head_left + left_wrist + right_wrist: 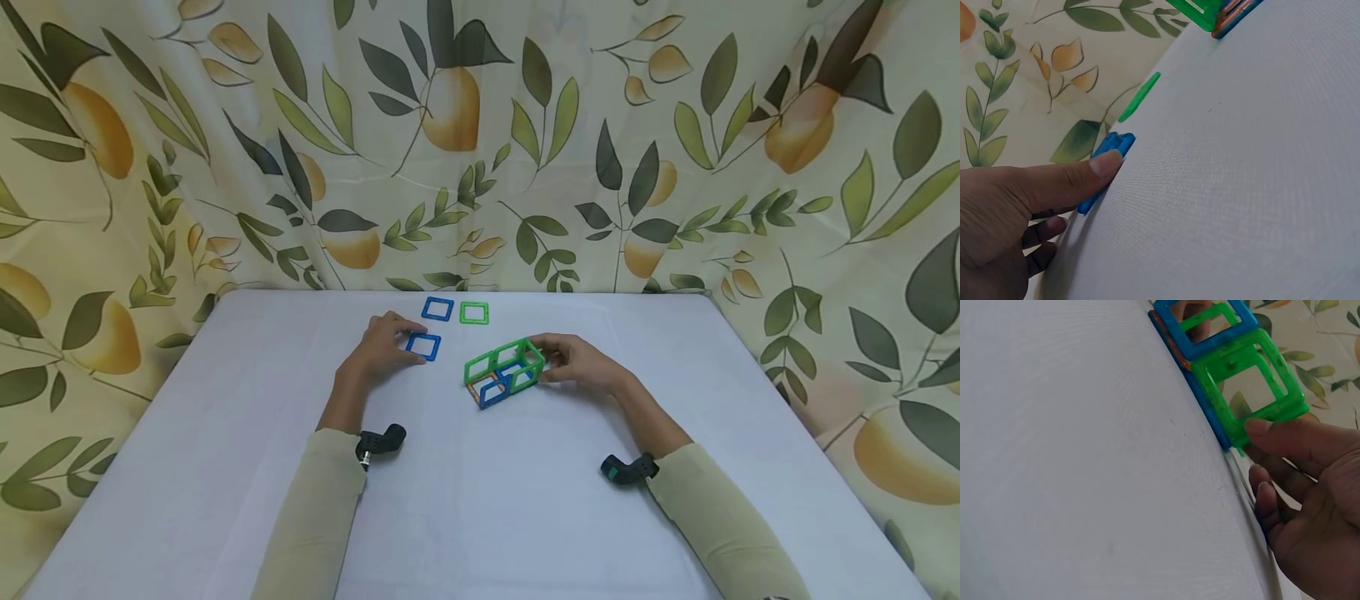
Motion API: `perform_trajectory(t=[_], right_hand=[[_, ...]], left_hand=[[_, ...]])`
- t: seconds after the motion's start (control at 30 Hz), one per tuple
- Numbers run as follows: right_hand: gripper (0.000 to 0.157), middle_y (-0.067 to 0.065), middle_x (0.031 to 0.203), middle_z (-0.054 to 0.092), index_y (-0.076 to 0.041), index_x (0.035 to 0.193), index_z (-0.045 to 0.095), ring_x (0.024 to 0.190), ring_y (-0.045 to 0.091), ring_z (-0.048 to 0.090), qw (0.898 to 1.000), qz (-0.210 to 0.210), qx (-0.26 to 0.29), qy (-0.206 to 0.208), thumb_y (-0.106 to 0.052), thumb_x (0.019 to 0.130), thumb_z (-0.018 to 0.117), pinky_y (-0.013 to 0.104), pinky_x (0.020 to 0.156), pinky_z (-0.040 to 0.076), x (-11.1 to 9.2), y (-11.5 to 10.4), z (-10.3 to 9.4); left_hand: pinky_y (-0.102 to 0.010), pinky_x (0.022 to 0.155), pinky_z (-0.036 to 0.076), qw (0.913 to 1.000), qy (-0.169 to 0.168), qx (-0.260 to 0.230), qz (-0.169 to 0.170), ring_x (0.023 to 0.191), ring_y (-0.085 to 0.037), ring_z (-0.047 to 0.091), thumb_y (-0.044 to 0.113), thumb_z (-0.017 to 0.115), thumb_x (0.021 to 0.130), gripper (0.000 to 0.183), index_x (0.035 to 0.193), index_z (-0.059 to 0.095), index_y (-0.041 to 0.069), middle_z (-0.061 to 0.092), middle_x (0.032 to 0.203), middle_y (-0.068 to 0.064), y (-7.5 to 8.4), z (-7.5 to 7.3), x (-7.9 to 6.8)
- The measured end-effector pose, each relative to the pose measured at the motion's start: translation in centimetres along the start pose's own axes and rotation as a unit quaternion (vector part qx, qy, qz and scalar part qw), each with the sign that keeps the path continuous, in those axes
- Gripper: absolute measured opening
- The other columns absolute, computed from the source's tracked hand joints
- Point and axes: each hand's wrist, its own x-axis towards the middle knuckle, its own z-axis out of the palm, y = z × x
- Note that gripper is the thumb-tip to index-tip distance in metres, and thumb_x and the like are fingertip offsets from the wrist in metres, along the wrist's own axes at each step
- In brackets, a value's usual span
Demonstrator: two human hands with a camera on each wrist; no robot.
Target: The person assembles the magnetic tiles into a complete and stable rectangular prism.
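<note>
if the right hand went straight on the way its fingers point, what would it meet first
Most likely the open green, blue and orange plastic structure of square frames, since the right hand grips its nearest end; depth is unclear.

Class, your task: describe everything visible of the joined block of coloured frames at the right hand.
The joined block is made of hollow, roughly square frames in green, blue and orange, resembling shiny, see-through plastic. Green frames and a blue one stand as walls; along the near side, blue and green stand next to each other. An orange and a blue frame lie flat at its base. It appears to rest on the white table; the right hand holds its green end.
</note>
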Motion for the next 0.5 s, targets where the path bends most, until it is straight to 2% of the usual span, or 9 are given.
perform_trajectory(t=[0.3,0.5], right_hand=[[0.066,0.021,0.127,0.062,0.005,0.144,0.057,0.102,0.031,0.050,1.000,0.001,0.031,0.004,0.006,0.083,0.083,0.027,0.082,0.047,0.03,0.28,-0.15],[0.065,0.019,0.123,0.062,0.006,0.142,0.057,0.103,0.033,0.051,1.000,0.003,0.025,0.017,0.005,0.083,0.083,0.027,0.081,0.047,0.08,0.03,-0.07]], left_hand=[[-0.052,0.116,0.035,0.9996,0.006,-0.019,0.019,0.134,-0.030,0.040,0.025,0.092,0.084,0.052,0.132,0.074,0.019,0.054,0.145,-0.008,0.37,-0.25,-0.39],[-0.051,0.112,0.038,0.9990,0.003,-0.039,0.021,0.125,-0.028,0.045,0.028,0.093,0.083,0.052,0.131,0.076,0.017,0.059,0.138,-0.007,0.54,-0.31,-0.43]])
